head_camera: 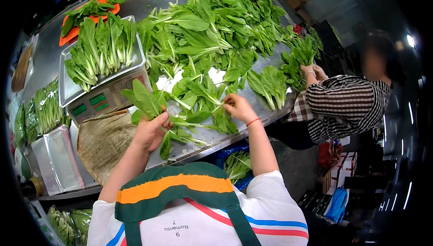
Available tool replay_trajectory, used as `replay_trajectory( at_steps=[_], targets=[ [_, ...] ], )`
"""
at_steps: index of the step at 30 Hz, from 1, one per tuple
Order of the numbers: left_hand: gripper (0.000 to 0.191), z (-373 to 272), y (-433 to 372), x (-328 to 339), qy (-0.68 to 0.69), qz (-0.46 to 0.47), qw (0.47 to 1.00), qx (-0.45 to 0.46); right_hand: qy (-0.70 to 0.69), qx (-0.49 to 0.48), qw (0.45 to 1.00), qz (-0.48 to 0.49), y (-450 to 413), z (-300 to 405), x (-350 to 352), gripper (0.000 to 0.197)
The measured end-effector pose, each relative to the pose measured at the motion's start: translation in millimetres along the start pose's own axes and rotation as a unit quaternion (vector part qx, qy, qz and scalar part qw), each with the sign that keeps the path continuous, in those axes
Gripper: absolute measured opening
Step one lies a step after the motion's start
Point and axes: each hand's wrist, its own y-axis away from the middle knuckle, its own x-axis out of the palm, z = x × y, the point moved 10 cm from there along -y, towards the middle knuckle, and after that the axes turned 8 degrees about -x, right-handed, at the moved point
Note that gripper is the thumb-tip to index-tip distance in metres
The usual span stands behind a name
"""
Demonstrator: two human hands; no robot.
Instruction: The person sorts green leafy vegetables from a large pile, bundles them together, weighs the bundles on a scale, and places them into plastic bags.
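Note:
My left hand (153, 131) holds a leafy green plant (146, 100) upright by its stem end, in front of the digital scale (98, 100). At the table's near edge my right hand (239, 107) pinches a thin pale stalk between thumb and fingers, over loose leaves. A row of leafy greens (101, 45) lies in the metal tray (62, 87) on the scale. Beyond my hands spreads a large heap of leafy greens (216, 23), and a small bunch (269, 83) lies to the right on the metal table (258, 119).
Bagged greens (47, 109), clear plastic bags (59, 161) and a brown cloth (105, 141) are at the left. An orange tray (116, 8) with leaves sits behind the scale. A person (341, 104) in a checked top handles greens at the right. More greens (237, 165) lie below the table's edge.

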Motion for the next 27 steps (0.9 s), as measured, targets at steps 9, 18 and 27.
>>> replay_trajectory(
  at_steps=[9,18,27],
  targets=[
    [0.013,7,-3,-24,0.093,-0.034,0.995,-0.029,-0.314,0.009,0.918,-0.242,19,21,-60,0.014],
    [0.033,9,-10,5,0.017,-0.024,1.000,-0.004,-0.557,0.085,0.825,-0.047,21,80,93,0.017],
    [0.026,-5,3,-5,0.018,-0.017,0.997,0.067,-0.333,0.020,0.919,-0.209,-2,50,52,0.018]
  ],
)
